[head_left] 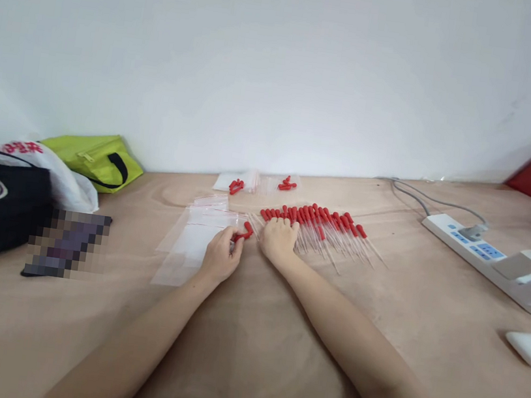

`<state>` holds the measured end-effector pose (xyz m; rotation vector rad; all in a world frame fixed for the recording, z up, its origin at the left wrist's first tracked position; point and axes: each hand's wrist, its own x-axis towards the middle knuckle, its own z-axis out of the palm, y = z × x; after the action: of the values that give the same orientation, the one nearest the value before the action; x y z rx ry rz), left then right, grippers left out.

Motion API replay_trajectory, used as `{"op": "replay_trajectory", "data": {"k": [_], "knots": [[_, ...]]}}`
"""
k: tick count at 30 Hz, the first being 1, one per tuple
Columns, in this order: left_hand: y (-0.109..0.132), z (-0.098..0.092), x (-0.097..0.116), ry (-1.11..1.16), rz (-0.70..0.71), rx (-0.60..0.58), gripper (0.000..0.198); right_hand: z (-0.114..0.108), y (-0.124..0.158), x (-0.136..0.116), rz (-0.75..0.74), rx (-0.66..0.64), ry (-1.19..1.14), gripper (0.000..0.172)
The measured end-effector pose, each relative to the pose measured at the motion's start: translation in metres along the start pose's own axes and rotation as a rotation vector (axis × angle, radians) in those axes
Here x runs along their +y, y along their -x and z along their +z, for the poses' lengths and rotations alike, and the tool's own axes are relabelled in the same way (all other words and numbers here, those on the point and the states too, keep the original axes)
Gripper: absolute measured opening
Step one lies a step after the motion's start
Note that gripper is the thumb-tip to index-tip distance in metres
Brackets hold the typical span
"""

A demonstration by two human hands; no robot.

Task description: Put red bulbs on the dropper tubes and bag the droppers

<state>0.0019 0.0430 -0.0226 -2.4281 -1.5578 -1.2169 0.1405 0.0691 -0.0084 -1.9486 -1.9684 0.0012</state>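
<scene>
your left hand [222, 252], nearly closed, pinches red pieces [248, 228]; your right hand [279, 239] bends over the red-tipped sticks [314, 212] toward the tabletop's [243, 354] far edge, its grip on any impossible to tell.

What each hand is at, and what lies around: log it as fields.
left hand: holds red pieces
right hand: at left end of sticks; grip unclear
sticks: red-tipped, in a row
flat bags: overlapping, beside left hand
far bags: by wall, red pieces in or on them
power strip: at right
left side: black bag, green bag
</scene>
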Motion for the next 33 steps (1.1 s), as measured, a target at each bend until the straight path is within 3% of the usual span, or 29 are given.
{"op": "replay_trajectory", "data": {"k": [4,8,13,16,23,33], "knots": [[0.002,-0.004,0.003,0.049,0.063,-0.005,0.02,-0.009,0.017,0.022,-0.052,0.139,-0.08,0.022],[0.003,-0.003,0.007,0.078,0.111,-0.048,0.024,-0.015,0.039,0.063,-0.263,0.172,-0.223,0.019],[0.004,0.001,0.02,0.133,0.148,-0.117,0.025,-0.014,0.054,0.106,-0.482,0.189,-0.303,0.037],[0.004,0.002,0.028,0.172,0.151,-0.148,0.02,-0.015,0.056,0.109,-0.521,0.173,-0.278,0.043],[0.006,0.004,0.032,0.229,0.144,-0.172,0.014,-0.016,0.055,0.096,-0.549,0.14,-0.27,0.036],[0.003,0.003,0.03,0.346,0.154,-0.167,0.012,-0.02,0.052,0.098,-0.58,0.088,-0.398,0.026]]}}
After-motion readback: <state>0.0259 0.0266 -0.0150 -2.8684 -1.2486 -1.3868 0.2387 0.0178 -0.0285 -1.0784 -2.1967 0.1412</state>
